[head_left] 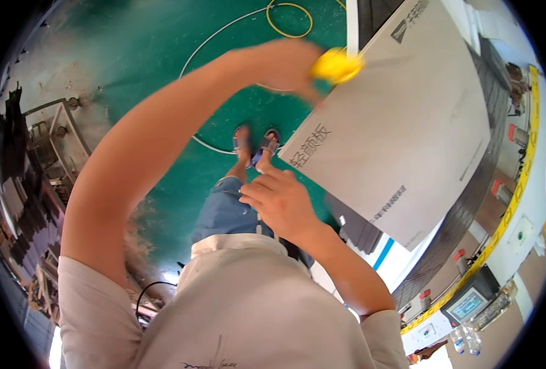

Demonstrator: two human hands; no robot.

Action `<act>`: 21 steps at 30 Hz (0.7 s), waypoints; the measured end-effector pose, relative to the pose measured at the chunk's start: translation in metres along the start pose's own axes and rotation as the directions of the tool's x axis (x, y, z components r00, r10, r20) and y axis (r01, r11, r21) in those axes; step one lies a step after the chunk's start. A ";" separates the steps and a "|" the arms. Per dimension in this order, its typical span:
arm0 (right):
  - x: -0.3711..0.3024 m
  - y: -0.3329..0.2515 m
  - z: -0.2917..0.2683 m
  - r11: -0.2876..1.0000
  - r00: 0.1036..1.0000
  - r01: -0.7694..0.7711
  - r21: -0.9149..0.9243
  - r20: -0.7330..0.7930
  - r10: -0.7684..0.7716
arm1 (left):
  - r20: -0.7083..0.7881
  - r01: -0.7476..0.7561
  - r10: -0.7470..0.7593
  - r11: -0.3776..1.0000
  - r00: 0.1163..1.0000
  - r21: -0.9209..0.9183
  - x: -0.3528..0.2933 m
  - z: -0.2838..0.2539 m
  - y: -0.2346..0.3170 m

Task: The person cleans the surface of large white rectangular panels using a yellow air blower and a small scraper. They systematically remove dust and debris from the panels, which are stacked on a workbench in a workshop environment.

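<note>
My left hand (288, 64), smeared by motion, is raised at the near left corner of a large flat cardboard package (402, 129). It holds a blurred, bright yellow object (337, 66) whose exact kind I cannot make out; this object overlaps the package's left edge. Dark printing marks the package's pale grey-brown top. In front of my waist, my right hand (279, 200) hovers apart from the package, its fingers curled together. Whether anything small is pinched in them is hidden.
Under the package is a dark stack (362, 234) of panels. A yellow strip (512, 203) runs along equipment at the right, beside a small screen (469, 305). A pale hose (208, 43) and yellow hose loop (310, 18) lie on the green floor. A metal cart (61, 132) stands left.
</note>
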State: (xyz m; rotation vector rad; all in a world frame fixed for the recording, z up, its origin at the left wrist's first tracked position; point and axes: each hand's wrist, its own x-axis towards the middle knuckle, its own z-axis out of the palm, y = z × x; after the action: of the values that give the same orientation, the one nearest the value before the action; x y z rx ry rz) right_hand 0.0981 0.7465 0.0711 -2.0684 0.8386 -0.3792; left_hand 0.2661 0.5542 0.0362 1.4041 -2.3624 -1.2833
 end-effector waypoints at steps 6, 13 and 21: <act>0.038 0.093 -0.162 0.891 0.811 -0.454 0.017 -0.406 0.421 | 0.150 0.574 -0.575 0.687 0.804 -0.446 -0.208 0.110 -0.050; 0.142 0.243 -0.269 0.881 0.848 -0.247 -0.404 -0.530 -0.006 | 0.067 -0.061 -0.954 -0.051 -0.293 -0.997 -0.431 0.356 -0.058; 0.025 0.057 -0.042 0.949 0.954 0.289 -0.130 -0.038 -0.296 | 0.410 -0.291 -0.887 -0.344 -0.212 -0.893 -0.368 0.500 0.110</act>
State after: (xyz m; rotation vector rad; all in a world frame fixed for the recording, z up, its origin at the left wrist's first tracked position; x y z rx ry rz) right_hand 0.0695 0.6810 0.0491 -2.3140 0.5991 -0.5626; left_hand 0.1629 1.1629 -0.0915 1.8922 0.8547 -0.8688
